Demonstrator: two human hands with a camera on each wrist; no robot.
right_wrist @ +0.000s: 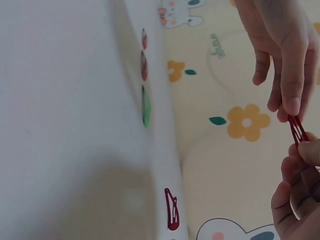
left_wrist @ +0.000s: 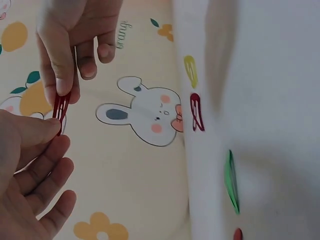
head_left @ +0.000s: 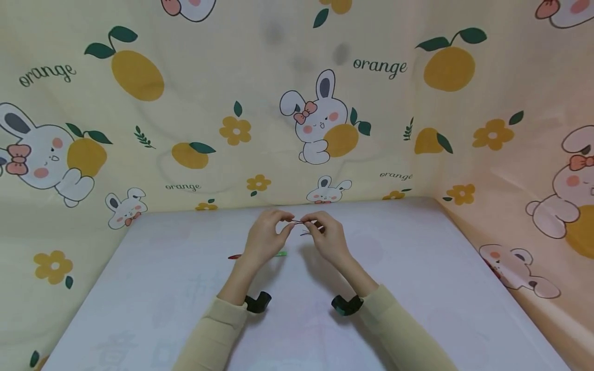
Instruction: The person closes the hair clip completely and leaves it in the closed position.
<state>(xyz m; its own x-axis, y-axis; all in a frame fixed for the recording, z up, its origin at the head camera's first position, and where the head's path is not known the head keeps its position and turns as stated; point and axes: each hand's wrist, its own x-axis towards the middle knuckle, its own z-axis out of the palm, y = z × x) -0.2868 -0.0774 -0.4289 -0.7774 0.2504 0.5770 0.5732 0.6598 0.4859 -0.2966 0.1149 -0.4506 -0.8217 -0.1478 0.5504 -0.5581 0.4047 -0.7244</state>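
Between the fingertips of both hands is a dark red snap hair clip point(left_wrist: 61, 107), raised above the table. My left hand point(head_left: 265, 236) pinches one end with thumb and forefinger; my right hand point(head_left: 330, 238) pinches the other end the same way. Narrow gaps show between the clip's thin bars in both wrist views. Another red snap clip point(right_wrist: 172, 210) lies on the table beneath the hands, and a yellow clip point(left_wrist: 190, 71) is beside it. A green clip point(left_wrist: 230, 181) lies further left, partly hidden behind my left wrist in the head view.
Red clips point(right_wrist: 144, 66) lie in line with the green one, towards the left of the white tabletop point(head_left: 417, 288). A printed cloth point(head_left: 260, 170) with rabbits and oranges hangs behind the table and along its sides. Each wrist wears a black camera point(head_left: 258, 302).
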